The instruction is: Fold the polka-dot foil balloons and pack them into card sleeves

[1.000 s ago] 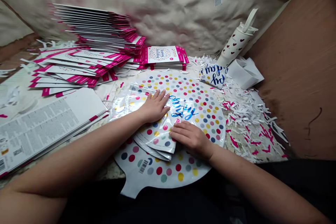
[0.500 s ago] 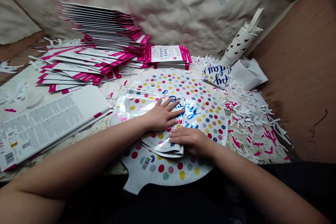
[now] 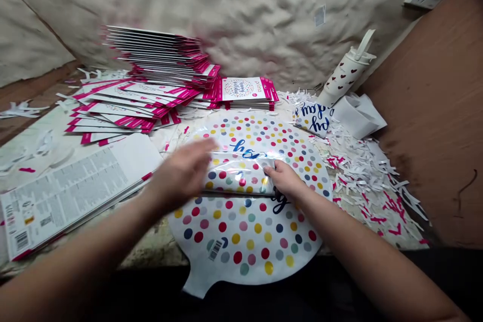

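A folded foil balloon [image 3: 239, 177] with coloured dots lies across a large flat balloon [image 3: 241, 236] of the same dotted pattern, which bears blue lettering and a barcode. My right hand [image 3: 285, 177] grips the folded balloon's right end, thumb on top and the other fingers hidden beneath. Over the folded balloon's left end is my left hand [image 3: 184, 171], smeared by motion; whether its fingers touch the foil cannot be made out.
Pink-and-white printed card packs [image 3: 162, 60] rise in a leaning stack at the back left. Long printed cards [image 3: 86, 186] lie at the left. Back right are another folded balloon [image 3: 313, 118], a heart-patterned bottle [image 3: 345, 75] and white paper [image 3: 358, 115]. Paper shreds [image 3: 362, 176] cover the right side.
The small balloon has been folded over into a narrower strip. My left hand has lifted off it and moved left, while my right hand has taken hold of its right end.
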Motion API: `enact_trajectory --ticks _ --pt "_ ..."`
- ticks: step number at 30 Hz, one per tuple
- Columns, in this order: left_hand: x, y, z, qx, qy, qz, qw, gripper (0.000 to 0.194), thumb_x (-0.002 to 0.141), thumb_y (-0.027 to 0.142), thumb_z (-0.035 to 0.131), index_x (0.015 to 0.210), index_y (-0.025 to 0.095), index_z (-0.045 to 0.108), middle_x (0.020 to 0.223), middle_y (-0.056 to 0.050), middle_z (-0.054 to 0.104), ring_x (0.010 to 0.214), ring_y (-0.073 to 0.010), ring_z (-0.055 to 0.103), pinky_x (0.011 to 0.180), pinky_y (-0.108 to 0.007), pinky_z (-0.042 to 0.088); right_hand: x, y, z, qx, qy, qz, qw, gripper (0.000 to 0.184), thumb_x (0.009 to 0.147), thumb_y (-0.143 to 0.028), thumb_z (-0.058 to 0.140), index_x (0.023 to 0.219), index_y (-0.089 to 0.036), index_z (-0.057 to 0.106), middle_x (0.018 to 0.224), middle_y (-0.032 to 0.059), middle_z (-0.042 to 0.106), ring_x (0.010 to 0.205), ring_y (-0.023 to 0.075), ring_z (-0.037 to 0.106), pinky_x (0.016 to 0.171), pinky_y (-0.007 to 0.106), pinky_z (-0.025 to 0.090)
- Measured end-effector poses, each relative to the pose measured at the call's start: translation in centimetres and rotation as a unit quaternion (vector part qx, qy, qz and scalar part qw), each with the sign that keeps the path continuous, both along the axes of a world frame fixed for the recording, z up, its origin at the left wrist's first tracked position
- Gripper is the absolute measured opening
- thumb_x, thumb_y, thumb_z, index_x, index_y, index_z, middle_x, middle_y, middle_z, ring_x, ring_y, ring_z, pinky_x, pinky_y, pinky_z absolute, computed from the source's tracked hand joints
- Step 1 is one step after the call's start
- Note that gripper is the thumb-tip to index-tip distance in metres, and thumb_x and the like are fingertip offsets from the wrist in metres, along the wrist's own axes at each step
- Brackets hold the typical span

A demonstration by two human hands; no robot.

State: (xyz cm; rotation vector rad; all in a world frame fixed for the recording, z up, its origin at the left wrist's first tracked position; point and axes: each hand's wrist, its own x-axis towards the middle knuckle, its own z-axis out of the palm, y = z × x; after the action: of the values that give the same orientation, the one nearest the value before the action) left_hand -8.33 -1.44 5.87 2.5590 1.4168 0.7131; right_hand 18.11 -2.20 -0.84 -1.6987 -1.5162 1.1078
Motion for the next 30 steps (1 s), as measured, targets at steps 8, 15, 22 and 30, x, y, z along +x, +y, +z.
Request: enact_trajectory --ticks 8,15,22,30 --pt "3.3 -5.0 -6.2 -0.14 0.22 -0.046 0.964 0.075 0.086 0.058 0.03 0.14 0.006 0.027 0.146 -0.019 0.017 0.134 -0.0346 0.015 0.106 -0.052 0.023 -0.5 0.2 2.0 0.074 -0.151 -0.061 0.984 0.023 0.079 -0.039 0.056 0.089 -0.019 0.055 0.069 0.0056 0.061 0.058 0.0202 0.057 0.049 0.029 0.042" --pt "2.6 -4.4 -5.5 -0.168 0.231 -0.052 0.957 0.08 0.085 0.062 0.024 0.141 0.005 0.019 0.148 -0.017 0.008 0.136 -0.0317 0.006 0.109 -0.049 0.015 -2.8 -3.3 3.0 0.334 -0.436 0.274 0.789 0.022 0.079 -0.009 0.05 0.1 -0.011 0.057 0.089 0.0163 0.064 0.083 0.0266 0.06 0.068 0.038 0.049" --pt "3.7 -3.3 -4.3 -0.164 0.262 -0.03 0.951 0.063 0.084 0.035 0.042 0.134 -0.002 0.035 0.14 -0.024 0.031 0.132 -0.0346 0.025 0.108 -0.047 0.022 -3.9 -5.7 5.4 0.399 -0.401 0.327 0.757 0.024 0.084 -0.007 0.041 0.09 -0.012 0.064 0.076 0.0116 0.067 0.072 0.0223 0.063 0.067 0.038 0.051" --pt "3.0 -3.8 -4.8 -0.215 0.164 -0.154 0.95 0.054 0.087 0.03 0.043 0.139 0.026 0.031 0.146 -0.01 0.025 0.133 -0.032 0.023 0.105 -0.045 0.029 2.2 -6.8 1.0 0.297 -0.241 0.124 0.916 0.086 0.078 -0.022 0.055 0.144 -0.018 0.0 0.148 0.0135 0.021 0.135 0.0255 0.021 0.105 0.045 0.034"
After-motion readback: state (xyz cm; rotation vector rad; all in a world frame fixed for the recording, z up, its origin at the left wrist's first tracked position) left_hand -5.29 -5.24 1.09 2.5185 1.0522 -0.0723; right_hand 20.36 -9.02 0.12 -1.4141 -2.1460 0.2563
